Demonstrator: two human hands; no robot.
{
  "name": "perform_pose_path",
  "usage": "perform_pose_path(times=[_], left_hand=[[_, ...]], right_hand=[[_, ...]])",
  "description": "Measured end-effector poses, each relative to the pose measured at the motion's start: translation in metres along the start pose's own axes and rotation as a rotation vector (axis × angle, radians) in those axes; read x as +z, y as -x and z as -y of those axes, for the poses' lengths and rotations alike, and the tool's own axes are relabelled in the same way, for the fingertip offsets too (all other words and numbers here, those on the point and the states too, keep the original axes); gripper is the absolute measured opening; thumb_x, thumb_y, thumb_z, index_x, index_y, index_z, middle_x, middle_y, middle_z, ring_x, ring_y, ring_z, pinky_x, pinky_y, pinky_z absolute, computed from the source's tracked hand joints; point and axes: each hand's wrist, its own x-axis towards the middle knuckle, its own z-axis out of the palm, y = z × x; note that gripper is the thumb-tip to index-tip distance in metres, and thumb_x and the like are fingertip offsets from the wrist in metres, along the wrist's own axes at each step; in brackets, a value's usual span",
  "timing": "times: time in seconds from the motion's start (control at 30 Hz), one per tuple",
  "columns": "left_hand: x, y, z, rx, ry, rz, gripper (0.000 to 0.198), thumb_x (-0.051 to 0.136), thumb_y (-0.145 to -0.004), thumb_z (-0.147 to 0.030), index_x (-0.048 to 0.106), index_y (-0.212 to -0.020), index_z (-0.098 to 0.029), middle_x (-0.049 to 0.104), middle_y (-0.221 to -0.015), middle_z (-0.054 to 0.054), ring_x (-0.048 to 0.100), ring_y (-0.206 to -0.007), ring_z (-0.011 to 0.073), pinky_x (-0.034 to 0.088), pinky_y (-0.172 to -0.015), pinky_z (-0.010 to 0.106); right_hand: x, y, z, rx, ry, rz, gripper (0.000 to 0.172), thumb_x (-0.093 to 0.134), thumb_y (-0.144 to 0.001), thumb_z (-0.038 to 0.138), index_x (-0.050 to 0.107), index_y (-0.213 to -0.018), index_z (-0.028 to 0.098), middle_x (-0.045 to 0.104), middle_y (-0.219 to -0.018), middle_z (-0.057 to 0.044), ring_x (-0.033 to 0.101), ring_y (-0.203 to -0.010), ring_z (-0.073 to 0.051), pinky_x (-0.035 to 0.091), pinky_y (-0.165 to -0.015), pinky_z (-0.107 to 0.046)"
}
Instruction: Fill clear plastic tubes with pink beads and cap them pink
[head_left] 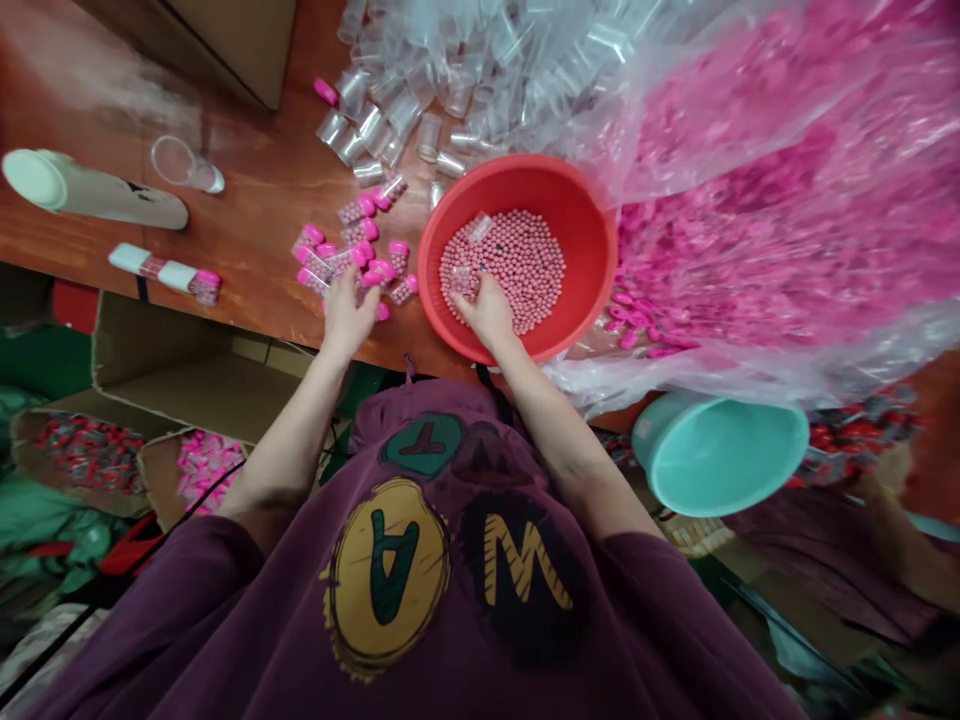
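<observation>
My left hand reaches over a cluster of small clear bottles with pink caps, filled with pink beads. Its thumb and fingers are apart, touching the near side of the cluster. Inside a red basin, my right hand is down at the pink beads. A small clear bottle sits between its thumb and fingertips, partly sunk among the beads. Another clear bottle lies on the beads farther back. A few dark specks show among them.
Loose empty clear bottles heap behind the basin. A plastic bag of pink caps spreads to the right. A teal basin stands at the table's front edge. On the left are a pale cylinder, a clear cup and cardboard boxes.
</observation>
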Motion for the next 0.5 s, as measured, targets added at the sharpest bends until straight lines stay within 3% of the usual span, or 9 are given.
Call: perform_pose_path(times=[0.07,0.13,0.23,0.33,0.43,0.5], left_hand=[[-0.001,-0.008,-0.001,0.082,-0.097,-0.12,0.039,0.064,-0.098,-0.015,0.061,-0.136,-0.008,0.061,-0.146,0.022,0.053,-0.139,0.0303,0.036,-0.126,0.052],[0.016,-0.01,-0.013,0.132,-0.005,-0.066,0.028,0.058,-0.101,-0.016,0.066,-0.127,-0.011,0.068,-0.136,0.018,0.06,-0.127,0.0261,0.045,-0.119,0.048],[0.061,-0.009,-0.037,0.068,0.215,0.159,0.024,0.061,-0.097,-0.019,0.07,-0.119,-0.016,0.075,-0.113,0.008,0.067,-0.093,0.018,0.056,-0.093,0.035],[0.102,-0.005,-0.053,-0.094,0.424,0.387,0.035,0.073,-0.087,-0.024,0.071,-0.121,-0.014,0.073,-0.093,0.004,0.06,-0.071,0.0137,0.051,-0.072,0.027],[0.121,-0.007,-0.059,-0.158,0.522,0.628,0.035,0.074,-0.086,-0.026,0.072,-0.118,-0.013,0.065,-0.072,0.0,0.056,-0.061,0.0137,0.043,-0.062,0.025],[0.125,-0.016,-0.061,-0.086,0.45,0.695,0.034,0.075,-0.084,-0.024,0.072,-0.115,-0.013,0.065,-0.071,0.0,0.059,-0.063,0.0156,0.046,-0.066,0.027]], right_hand=[[0.016,-0.021,0.001,0.005,0.086,-0.041,0.057,0.074,-0.091,0.033,0.06,-0.138,0.003,0.067,-0.134,-0.03,0.065,-0.126,-0.038,0.047,-0.118,-0.058],[0.023,-0.03,0.0,0.033,0.02,-0.061,0.05,0.069,-0.093,0.03,0.062,-0.135,0.005,0.07,-0.13,-0.027,0.068,-0.119,-0.034,0.051,-0.115,-0.055],[0.016,-0.018,-0.007,0.063,-0.305,-0.007,0.053,0.067,-0.095,0.047,0.063,-0.136,0.014,0.075,-0.118,-0.016,0.072,-0.103,-0.026,0.061,-0.101,-0.046],[-0.004,0.013,-0.013,0.014,-0.593,0.127,0.065,0.064,-0.094,0.066,0.063,-0.14,0.02,0.077,-0.118,-0.011,0.073,-0.103,-0.023,0.064,-0.096,-0.042],[-0.017,0.044,-0.012,0.043,-0.71,0.159,0.07,0.061,-0.095,0.068,0.061,-0.146,0.022,0.077,-0.122,-0.01,0.073,-0.101,-0.022,0.066,-0.091,-0.041],[-0.02,0.058,-0.011,0.1,-0.696,0.148,0.074,0.062,-0.095,0.067,0.054,-0.153,0.022,0.077,-0.124,-0.011,0.073,-0.096,-0.022,0.066,-0.084,-0.04]])
